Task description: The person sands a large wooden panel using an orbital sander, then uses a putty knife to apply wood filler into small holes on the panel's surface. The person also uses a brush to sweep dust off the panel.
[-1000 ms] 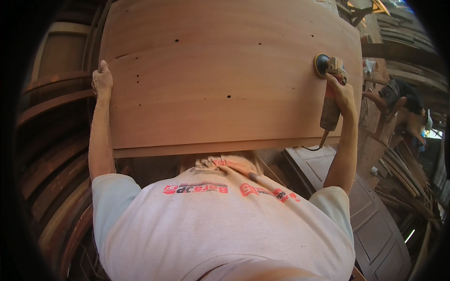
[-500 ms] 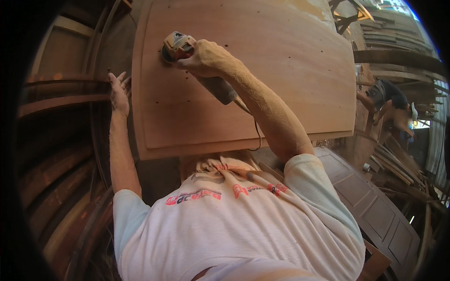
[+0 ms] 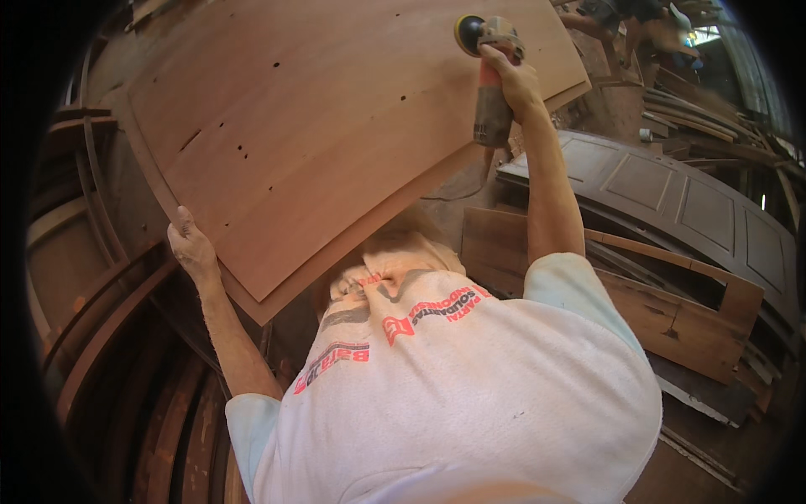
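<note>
My right hand (image 3: pixel 518 82) is wrapped round the body of an angle grinder (image 3: pixel 494 109). The tool is tilted so its round black pad with a yellow rim (image 3: pixel 470 35) faces left, and it looks lifted off the wood. Beneath it lies a large reddish-brown wooden panel (image 3: pixel 336 151) with a stepped edge and several small dark holes and marks. At the panel's left edge, my left hand (image 3: pixel 193 247) grips the rim, thumb on top, other fingers mostly hidden. A dark cord (image 3: pixel 453 198) hangs below the grinder.
A panelled door (image 3: pixel 646 176) lies at the right, with a brown board with a cut-out (image 3: pixel 621 286) in front. Stacked curved timbers (image 3: pixel 109 328) fill the left. Another person (image 3: pixel 625 21) bends over at the far right, near loose planks (image 3: pixel 701 113).
The grinder has gone from the panel's left part to its right side and is now tilted up. My left hand, open beside the panel before, now holds its edge. The view has turned.
</note>
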`<state>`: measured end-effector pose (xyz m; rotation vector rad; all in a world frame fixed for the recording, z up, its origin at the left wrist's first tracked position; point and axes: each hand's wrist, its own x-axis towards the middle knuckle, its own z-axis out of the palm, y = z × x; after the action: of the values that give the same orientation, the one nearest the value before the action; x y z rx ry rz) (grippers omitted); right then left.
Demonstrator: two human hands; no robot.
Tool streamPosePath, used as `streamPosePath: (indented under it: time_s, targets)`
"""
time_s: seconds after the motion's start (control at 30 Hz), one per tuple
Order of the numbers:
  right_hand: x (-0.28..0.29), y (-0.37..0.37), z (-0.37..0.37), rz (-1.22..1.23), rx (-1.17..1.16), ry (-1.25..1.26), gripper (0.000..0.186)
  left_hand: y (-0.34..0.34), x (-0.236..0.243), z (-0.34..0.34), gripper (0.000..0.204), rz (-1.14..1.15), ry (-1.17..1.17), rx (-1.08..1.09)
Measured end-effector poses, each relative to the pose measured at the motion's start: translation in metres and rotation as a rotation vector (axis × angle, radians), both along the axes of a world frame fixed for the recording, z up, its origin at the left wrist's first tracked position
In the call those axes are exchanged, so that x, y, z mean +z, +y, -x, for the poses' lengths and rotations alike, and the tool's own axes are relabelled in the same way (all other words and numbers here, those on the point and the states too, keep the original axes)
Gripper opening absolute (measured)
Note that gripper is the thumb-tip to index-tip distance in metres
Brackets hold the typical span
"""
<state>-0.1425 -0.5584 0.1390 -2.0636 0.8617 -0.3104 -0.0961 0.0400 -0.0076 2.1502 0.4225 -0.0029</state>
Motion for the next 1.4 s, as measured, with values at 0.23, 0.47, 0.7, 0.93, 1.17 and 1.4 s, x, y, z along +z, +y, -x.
streamPosePath:
  time_s: [0.23, 0.47, 0.7, 0.93, 1.17, 1.4]
  targets:
    - [-0.012, 0.021, 0.194, -0.181, -0.334, -0.266, 0.048, 0.026, -0.009, 0.0, 0.066, 0.544, 0.046, -0.058]
    - [-0.051, 0.013, 0.258, -0.268, -0.383, -0.283, 0.04, 0.017, 0.002, 0.001, 0.07, 0.233, 0.089, -0.025]
    - [-0.055, 0.006, 0.251, -0.379, -0.38, -0.285, 0.041, 0.032, 0.014, 0.028, 0.078, 0.239, 0.144, 0.028]
    - [-0.06, -0.016, 0.261, -0.431, -0.398, -0.312, 0.043, 0.031, 0.01, 0.044, 0.067, 0.416, 0.087, 0.157]
    - [-0.066, -0.058, 0.232, -0.405, -0.482, -0.338, 0.048, 0.057, 0.009, 0.025, 0.069, 0.326, 0.134, 0.167]
    - [-0.038, -0.08, 0.181, -0.464, -0.491, -0.446, 0.05, 0.034, 0.009, 0.033, 0.071, 0.229, 0.095, 0.258]
